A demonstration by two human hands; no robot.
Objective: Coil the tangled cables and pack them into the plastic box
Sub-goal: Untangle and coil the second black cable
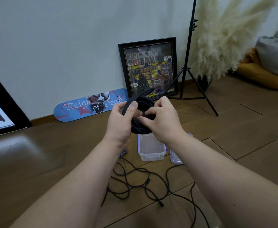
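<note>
Black coiled cable is hanging above open clear plastic box; tangled cables are lying on the floor nearby.

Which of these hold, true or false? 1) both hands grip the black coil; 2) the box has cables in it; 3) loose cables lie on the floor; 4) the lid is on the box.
1) True: the left hand and the right hand both grip the black coil.
2) False: the plastic box holds nothing.
3) True: loose cables lie on the floor.
4) False: the lid lies beside the open box.
</note>
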